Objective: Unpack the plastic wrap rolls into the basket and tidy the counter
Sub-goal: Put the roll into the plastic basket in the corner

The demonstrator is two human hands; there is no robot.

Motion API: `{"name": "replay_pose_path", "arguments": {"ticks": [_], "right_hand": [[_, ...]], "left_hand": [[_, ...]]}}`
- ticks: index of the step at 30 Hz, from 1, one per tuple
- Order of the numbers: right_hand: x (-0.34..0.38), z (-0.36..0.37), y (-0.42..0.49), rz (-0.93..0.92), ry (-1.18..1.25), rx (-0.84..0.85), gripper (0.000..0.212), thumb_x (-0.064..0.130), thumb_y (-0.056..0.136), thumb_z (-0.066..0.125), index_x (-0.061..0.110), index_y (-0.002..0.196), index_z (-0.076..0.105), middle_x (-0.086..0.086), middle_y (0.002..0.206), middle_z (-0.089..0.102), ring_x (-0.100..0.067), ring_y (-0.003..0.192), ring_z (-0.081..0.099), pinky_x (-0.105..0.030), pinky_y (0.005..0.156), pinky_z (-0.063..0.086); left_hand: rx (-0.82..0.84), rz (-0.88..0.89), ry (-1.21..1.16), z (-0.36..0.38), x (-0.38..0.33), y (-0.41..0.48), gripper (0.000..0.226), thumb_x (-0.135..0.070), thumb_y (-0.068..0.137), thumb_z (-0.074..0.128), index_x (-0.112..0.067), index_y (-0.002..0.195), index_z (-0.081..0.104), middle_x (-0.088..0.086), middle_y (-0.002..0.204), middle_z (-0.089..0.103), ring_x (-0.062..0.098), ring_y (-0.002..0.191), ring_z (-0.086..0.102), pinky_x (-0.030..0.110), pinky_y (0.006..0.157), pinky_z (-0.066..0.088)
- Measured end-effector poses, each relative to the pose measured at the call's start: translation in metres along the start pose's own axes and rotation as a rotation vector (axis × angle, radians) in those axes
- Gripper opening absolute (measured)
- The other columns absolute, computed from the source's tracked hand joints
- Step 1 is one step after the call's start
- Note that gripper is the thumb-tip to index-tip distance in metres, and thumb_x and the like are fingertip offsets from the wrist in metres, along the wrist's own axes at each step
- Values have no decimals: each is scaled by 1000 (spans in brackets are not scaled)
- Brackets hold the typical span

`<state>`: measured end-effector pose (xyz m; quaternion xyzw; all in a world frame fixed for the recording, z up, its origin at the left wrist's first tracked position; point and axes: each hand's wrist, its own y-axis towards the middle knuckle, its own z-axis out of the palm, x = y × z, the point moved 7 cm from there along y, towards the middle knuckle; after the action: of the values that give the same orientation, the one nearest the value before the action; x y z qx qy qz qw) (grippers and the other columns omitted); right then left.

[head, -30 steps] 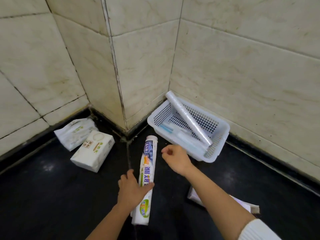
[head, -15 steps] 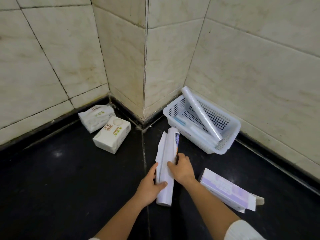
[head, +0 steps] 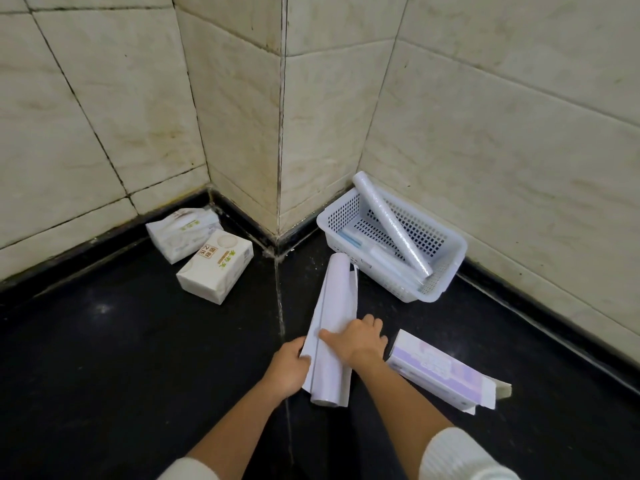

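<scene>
Far left of the white basket point(head: 446, 271), two tissue packs point(head: 214, 266) lie on the black counter point(head: 104, 358) by the wall. Nearer it, my left hand point(head: 289, 370) pinches the loose wrapper edge of the wrapped roll point(head: 330, 327), and my right hand point(head: 362, 341) presses curled over its middle. The roll's long axis runs from me toward the basket's near corner, far end just beside it. A bare plastic wrap roll point(head: 393, 223) leans diagonally inside the basket; other rolls beneath it, I think. An empty-looking purple carton point(head: 440, 370) lies below the basket.
</scene>
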<state>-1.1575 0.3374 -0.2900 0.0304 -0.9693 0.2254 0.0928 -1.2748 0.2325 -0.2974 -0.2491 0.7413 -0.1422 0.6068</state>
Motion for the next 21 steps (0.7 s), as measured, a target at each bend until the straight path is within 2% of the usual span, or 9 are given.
{"name": "replay_pose_path", "arguments": {"ticks": [3,5,8,10,12,15,17,19,21], "right_hand": [[-14,1,5,139,183,134,101,76,63,57,9,137,43,-8,145,33,-30,137,24,-48,109,25],[-25,-4,4,151,292,139,104,74,57,60,7,135,42,-8,138,37,-28,132,31,-45,106,30],[-39,-19,-2,120,642,221,89,62,47,68,1,110,57,-7,109,63,-21,99,64,-36,78,55],[-49,-36,-8,107,816,291,70,55,51,72,4,98,64,-13,89,74,-27,77,73,-38,65,62],[-60,-53,-11,88,928,370,61,47,59,76,3,100,63,-20,83,75,-35,74,74,-44,62,61],[-64,-81,-17,-27,1032,458,59,39,66,76,2,110,61,-25,93,73,-40,81,72,-44,66,59],[-66,-103,-15,-94,1057,430,55,38,67,76,3,107,65,-25,97,73,-39,83,72,-45,71,59],[-64,-127,-7,-125,1048,346,47,41,64,79,8,96,69,-22,92,74,-36,80,73,-45,71,59],[-60,-156,10,-130,1007,212,42,45,59,80,16,87,69,-18,89,75,-32,74,73,-45,68,60]], "left_hand": [[-2,1,69,-5,1,3,42,-1,91,40,-19,123,61,1,104,70,18,94,66,22,73,51],[-7,3,116,-13,1,4,43,0,87,40,-22,115,65,-3,95,71,15,86,67,19,65,49],[-12,-21,188,-33,-2,10,41,1,83,38,-20,101,68,5,97,72,17,85,66,25,69,49],[-15,-46,288,-49,-8,17,37,1,82,38,-15,98,67,16,104,70,21,86,62,28,70,44],[48,-77,413,-57,-16,22,41,0,81,39,-15,108,67,14,109,67,21,91,60,27,72,43],[292,-140,534,-47,-20,29,52,-4,82,48,-21,129,57,7,114,61,25,105,59,32,75,49],[454,-239,524,-32,-22,28,61,-24,85,61,-31,143,41,1,133,52,22,116,54,36,86,50],[448,-225,613,-27,-32,36,83,-54,80,63,-28,149,26,-2,152,35,20,132,42,32,97,43],[339,-105,682,-26,-54,55,92,-63,78,60,-21,151,23,1,159,23,19,142,28,30,110,28]]}}
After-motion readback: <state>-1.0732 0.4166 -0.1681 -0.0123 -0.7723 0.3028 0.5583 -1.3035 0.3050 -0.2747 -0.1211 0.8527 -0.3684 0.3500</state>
